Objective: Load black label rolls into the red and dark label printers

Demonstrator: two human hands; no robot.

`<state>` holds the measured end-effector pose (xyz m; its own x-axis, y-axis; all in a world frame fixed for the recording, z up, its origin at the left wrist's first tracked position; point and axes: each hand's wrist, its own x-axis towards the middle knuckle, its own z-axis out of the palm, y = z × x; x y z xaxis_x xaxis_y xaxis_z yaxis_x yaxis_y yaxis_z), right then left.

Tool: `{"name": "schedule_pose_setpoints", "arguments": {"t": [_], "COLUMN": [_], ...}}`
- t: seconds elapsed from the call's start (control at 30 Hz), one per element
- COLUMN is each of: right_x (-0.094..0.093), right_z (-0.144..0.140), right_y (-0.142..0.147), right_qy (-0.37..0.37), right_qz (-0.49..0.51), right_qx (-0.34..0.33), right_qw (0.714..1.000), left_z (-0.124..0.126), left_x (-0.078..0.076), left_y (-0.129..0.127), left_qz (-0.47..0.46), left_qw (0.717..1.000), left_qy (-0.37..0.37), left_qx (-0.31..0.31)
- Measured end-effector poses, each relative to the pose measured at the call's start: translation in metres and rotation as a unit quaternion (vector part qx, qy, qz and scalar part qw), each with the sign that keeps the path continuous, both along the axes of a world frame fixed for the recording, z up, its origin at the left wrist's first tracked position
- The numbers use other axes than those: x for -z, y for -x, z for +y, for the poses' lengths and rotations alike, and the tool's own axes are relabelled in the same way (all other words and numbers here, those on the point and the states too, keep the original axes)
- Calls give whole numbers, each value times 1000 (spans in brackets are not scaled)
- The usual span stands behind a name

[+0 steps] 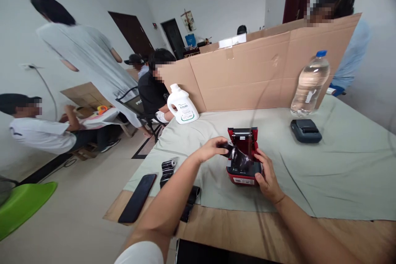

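A small red and black printer (230,176), which looks like a label printer, stands on the green cloth with its lid raised. My left hand (213,149) pinches a black roll (228,149) at the printer's left side. From that roll a sheet of shiny dark film (243,160) stretches into the open printer. Fingers and thumb of my right hand (269,176) grip the printer's right side and front corner. More black rolls (168,170) lie left of the printer, partly hidden behind my left forearm.
A black phone (137,199) lies at the table's left edge. A white jug (183,106) and a clear bottle (310,83) stand before the cardboard screen (241,78). A dark boxy device (306,130) sits at right. Several people are around the room.
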<state>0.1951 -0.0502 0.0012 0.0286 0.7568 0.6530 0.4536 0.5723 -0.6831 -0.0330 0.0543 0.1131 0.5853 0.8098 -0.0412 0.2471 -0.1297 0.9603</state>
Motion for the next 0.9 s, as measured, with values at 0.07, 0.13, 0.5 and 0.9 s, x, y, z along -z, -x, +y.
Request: {"name": "schedule_pose_setpoints", "arguments": {"t": [0.07,0.13,0.5,0.9], "right_x": [-1,-1,-1,-2], "right_z": [0,0,0,0], "right_y": [1,2,1,2], "right_qy": [-2,0,7,12], "right_qz": [-2,-2,-5,-1], "right_qx": [4,8,11,17], "right_qw": [1000,1000,1000,1000], "left_z": [5,8,-4,-16], "left_x": [2,9,48,24], "left_y": [37,73,180,205], "left_qz": [63,208,503,496], "left_qw": [997,974,831,757], "left_qy": [10,-10,-109,-205], "left_qx": [-37,-86,-209,-372]}}
